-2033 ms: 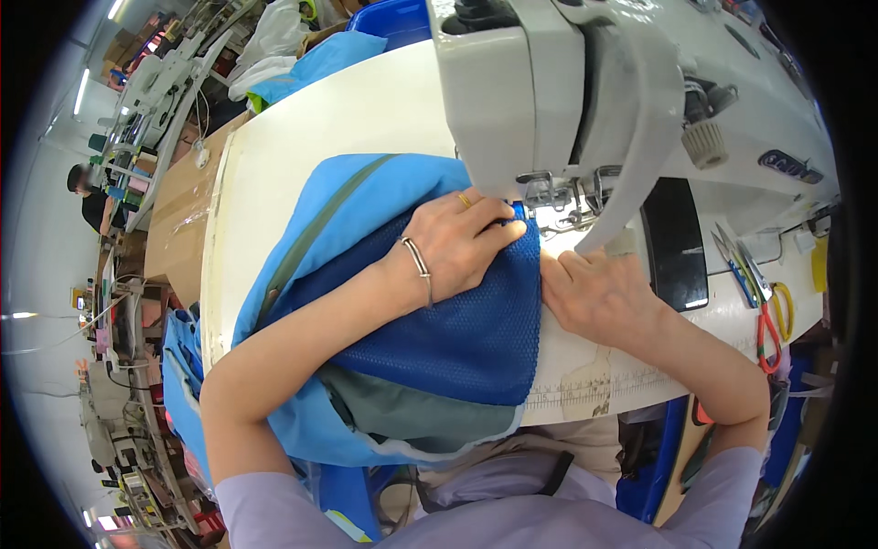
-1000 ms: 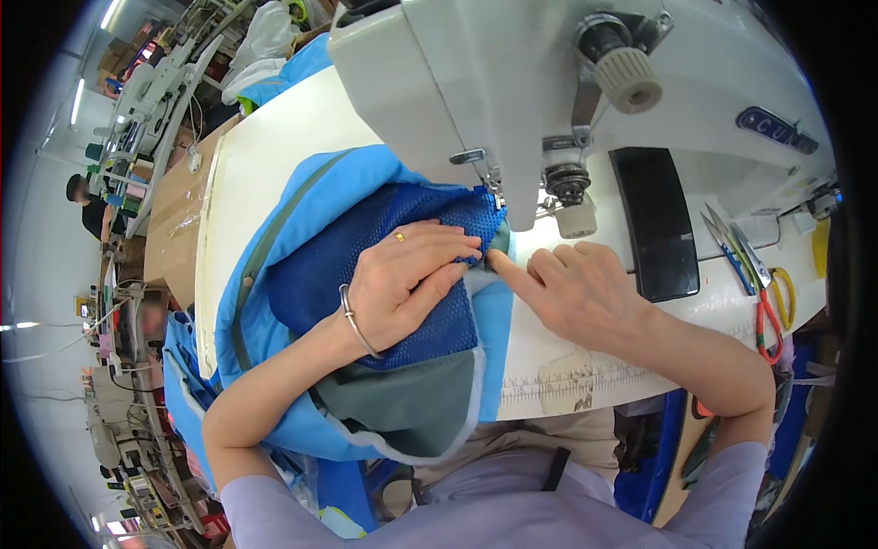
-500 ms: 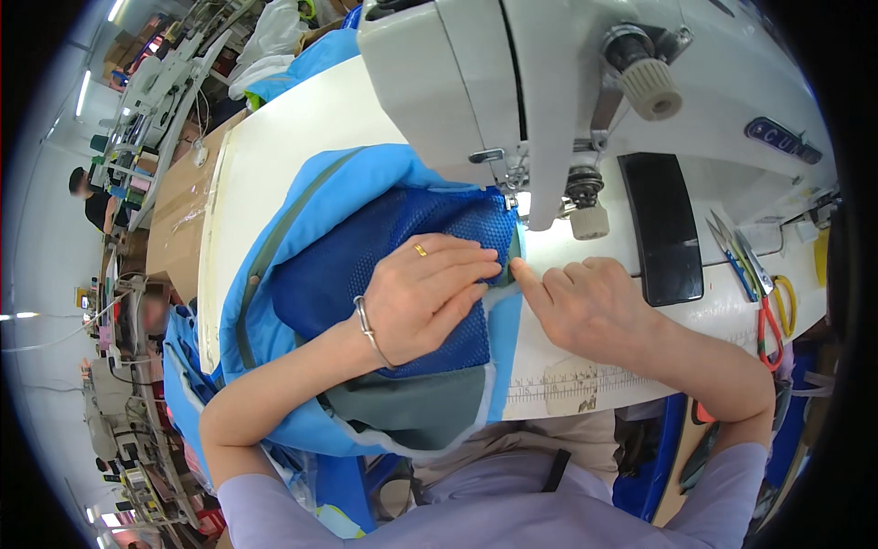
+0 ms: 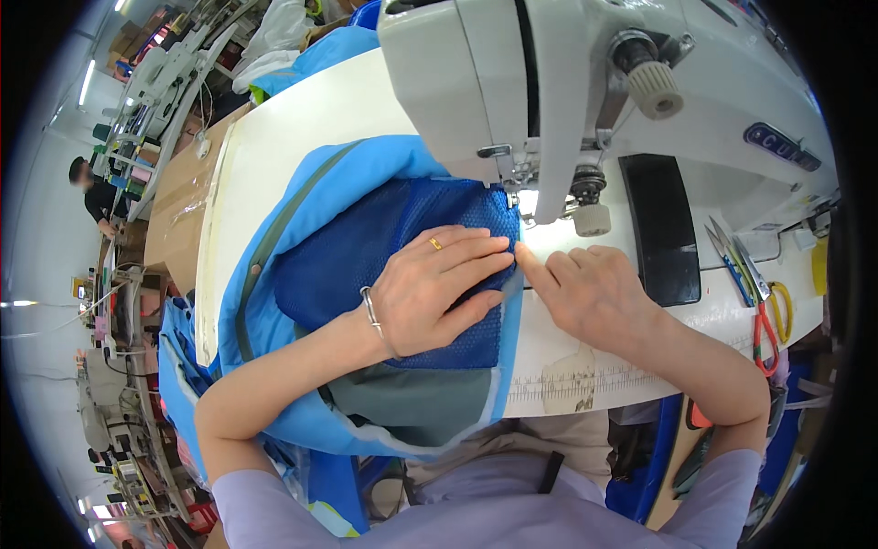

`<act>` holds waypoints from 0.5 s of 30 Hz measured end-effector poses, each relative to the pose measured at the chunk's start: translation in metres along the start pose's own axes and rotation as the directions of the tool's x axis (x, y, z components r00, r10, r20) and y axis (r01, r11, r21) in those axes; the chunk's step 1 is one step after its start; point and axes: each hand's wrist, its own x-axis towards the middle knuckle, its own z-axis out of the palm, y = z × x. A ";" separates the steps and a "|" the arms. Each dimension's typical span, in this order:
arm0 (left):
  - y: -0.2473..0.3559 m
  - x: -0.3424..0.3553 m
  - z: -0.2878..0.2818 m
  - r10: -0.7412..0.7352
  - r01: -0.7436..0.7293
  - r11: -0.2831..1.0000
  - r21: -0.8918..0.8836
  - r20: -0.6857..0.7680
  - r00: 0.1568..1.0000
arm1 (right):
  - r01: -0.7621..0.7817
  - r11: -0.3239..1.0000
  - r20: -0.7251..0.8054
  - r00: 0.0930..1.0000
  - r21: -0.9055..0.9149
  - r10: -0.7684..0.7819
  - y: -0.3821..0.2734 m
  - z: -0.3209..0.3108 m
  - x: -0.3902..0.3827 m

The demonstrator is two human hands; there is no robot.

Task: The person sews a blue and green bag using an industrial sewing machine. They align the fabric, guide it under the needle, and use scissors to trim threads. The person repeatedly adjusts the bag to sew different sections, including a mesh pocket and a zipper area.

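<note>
Here's the broad white table [image 4: 343, 105], the pale sewing machine [image 4: 444, 87] looming over it, and spread below, left of the machine, the light-blue garment [image 4: 302, 197], one side hanging over the near edge. On top of it lies the dark-blue mesh panel [image 4: 334, 261], its far right corner right up at the needle. The left hand [image 4: 425, 297] lies flat across the mesh, fingers outstretched, clutching nothing. The right hand [image 4: 594, 293] points its index finger onto the edge, the others curled; whether the thumb pinches underneath, I can't tell. And down to the presser foot [image 4: 513, 199]: only that corner's there, so most of the near side edge looks left to do. Finished stitching? Can't make any out.
</note>
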 end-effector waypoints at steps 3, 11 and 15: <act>0.020 -0.003 -0.019 -0.024 0.025 0.999 -0.027 0.035 0.999 | -0.020 0.994 -0.015 1.000 0.109 0.022 0.003 0.003 -0.001; 0.157 -0.108 -0.009 0.302 -0.253 0.944 -0.213 0.247 0.921 | 0.310 0.904 -0.320 0.923 0.293 -0.213 -0.021 0.002 0.017; 0.168 -0.157 0.048 0.042 0.025 0.975 -0.223 0.292 0.956 | 0.357 0.895 -0.310 0.912 0.269 -0.270 -0.035 0.004 0.013</act>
